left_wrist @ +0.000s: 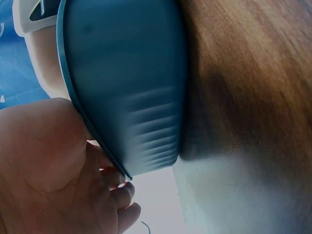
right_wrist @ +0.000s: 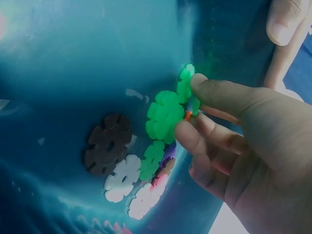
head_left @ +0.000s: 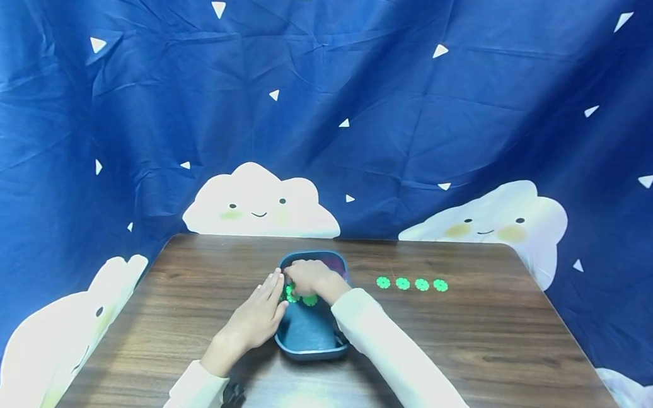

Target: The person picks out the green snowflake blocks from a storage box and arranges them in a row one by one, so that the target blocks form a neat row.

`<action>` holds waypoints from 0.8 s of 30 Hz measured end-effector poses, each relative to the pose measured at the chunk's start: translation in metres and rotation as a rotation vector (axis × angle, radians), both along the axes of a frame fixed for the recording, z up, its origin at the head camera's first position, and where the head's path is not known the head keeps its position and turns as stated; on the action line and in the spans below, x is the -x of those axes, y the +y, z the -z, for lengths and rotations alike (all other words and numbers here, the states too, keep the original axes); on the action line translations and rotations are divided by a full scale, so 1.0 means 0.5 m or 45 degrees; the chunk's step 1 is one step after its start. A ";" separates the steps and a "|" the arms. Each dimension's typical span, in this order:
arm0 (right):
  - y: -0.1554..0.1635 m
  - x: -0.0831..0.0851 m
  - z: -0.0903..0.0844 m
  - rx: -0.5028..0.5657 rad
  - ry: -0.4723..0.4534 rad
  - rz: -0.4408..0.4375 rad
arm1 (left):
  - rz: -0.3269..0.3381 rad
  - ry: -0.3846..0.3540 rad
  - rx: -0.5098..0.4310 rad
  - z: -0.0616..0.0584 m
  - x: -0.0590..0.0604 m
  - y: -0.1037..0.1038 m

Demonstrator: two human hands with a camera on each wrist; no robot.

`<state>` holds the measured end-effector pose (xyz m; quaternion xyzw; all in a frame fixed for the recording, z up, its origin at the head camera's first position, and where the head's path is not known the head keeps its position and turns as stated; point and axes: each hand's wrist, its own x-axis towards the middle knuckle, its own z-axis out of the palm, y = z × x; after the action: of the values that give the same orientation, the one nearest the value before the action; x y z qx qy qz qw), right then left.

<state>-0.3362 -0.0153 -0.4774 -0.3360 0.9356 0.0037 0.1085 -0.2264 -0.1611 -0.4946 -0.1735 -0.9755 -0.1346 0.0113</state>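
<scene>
A teal plastic basket (head_left: 308, 338) stands on the table, with flower-shaped interlocking discs inside. My right hand (head_left: 312, 277) reaches down into it, fingers curled around a green disc (right_wrist: 186, 83) by the inner wall. Another green disc (right_wrist: 165, 117) lies right beside the fingertips. Around them are a dark brown disc (right_wrist: 108, 145), a white disc (right_wrist: 123, 178) and several in other colours. My left hand (head_left: 256, 316) rests along the basket's left rim with its fingers straight; in the left wrist view the palm (left_wrist: 44, 151) lies against the rim.
To the right of the basket, several green discs (head_left: 403, 284) lie in a row on the brown wooden table (head_left: 493, 342). A blue cloth (head_left: 333, 103) with clouds and white triangles hangs behind. A small dark object (head_left: 235, 392) is near the left sleeve.
</scene>
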 end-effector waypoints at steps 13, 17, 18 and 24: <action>0.016 0.007 -0.017 0.113 -0.031 0.006 | 0.011 0.017 -0.011 0.012 0.009 -0.002; 0.023 0.005 -0.026 0.141 -0.034 -0.010 | 0.011 0.024 -0.010 0.008 0.005 -0.001; 0.025 0.004 -0.030 0.149 -0.031 -0.017 | 0.009 0.025 -0.007 0.007 0.005 0.000; 0.041 -0.003 -0.054 0.188 -0.003 -0.054 | -0.009 0.009 -0.001 0.002 0.002 0.001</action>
<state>-0.3347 0.0053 -0.4503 -0.3628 0.9259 -0.0633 0.0843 -0.2276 -0.1604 -0.4959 -0.1707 -0.9760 -0.1342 0.0154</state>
